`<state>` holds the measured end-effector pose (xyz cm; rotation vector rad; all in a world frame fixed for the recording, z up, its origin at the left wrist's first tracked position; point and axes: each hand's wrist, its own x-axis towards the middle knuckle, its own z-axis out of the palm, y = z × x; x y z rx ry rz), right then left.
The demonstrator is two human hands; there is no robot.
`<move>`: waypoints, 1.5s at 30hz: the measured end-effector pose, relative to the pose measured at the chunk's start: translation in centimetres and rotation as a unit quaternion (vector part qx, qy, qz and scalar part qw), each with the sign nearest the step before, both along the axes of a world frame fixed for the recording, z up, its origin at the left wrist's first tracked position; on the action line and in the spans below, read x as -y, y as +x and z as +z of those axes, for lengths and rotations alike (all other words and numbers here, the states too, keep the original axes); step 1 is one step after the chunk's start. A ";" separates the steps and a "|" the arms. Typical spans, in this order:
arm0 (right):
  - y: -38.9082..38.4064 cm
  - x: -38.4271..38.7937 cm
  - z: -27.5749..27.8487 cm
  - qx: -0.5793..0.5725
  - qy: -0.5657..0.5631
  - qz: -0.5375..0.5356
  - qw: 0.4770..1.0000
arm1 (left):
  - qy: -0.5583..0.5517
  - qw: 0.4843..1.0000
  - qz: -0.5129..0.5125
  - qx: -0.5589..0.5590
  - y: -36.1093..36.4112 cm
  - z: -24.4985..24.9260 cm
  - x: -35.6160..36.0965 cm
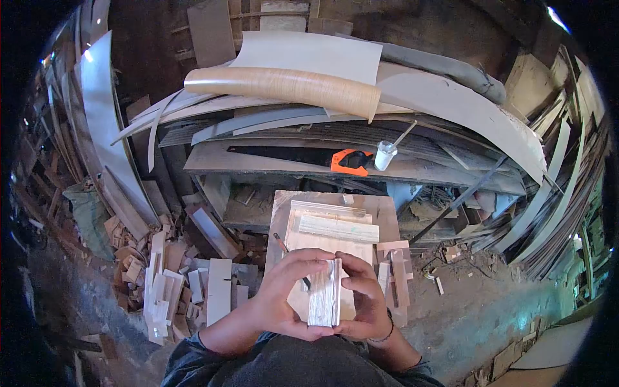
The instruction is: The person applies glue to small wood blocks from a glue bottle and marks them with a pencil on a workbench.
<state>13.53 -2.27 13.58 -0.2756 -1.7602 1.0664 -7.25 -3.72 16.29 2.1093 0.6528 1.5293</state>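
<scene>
Close to my body, a short block of layered wood strips point(324, 293) is held upright between both hands. My left hand point(288, 291) grips its left side, fingers on the far end and thumb at the near end. My right hand point(363, 297) grips the right side the same way. Below the hands is a low work table point(278, 213) with a pale board on it. Further wood strips point(338, 228) lie across that board, beyond my hands. A pencil point(280, 242) lies by the board's left edge. A dark object under the left fingers is partly hidden.
A handsaw with an orange handle point(351, 162) lies on the shelf ahead, beside a white cup point(385, 155) with a stick in it. A rolled wood-grain sheet point(284, 88) rests above. Wood offcuts point(164, 290) are piled at left; long strips point(548, 200) lean at right.
</scene>
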 end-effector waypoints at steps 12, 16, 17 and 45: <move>0.0 0.0 0.3 0.003 0.012 -0.031 0.999 | 0.009 0.999 -0.007 -0.030 0.1 0.4 -0.1; 0.3 0.5 0.7 0.014 -0.034 -0.031 0.999 | -0.017 0.999 -0.032 0.005 0.2 0.9 0.4; 0.4 0.3 0.7 0.026 -0.015 -0.027 0.999 | -0.015 0.999 -0.031 0.008 0.2 0.8 0.4; 0.2 1.0 0.5 0.015 0.024 -0.018 0.999 | 0.017 0.994 -0.068 0.084 0.8 -0.2 0.8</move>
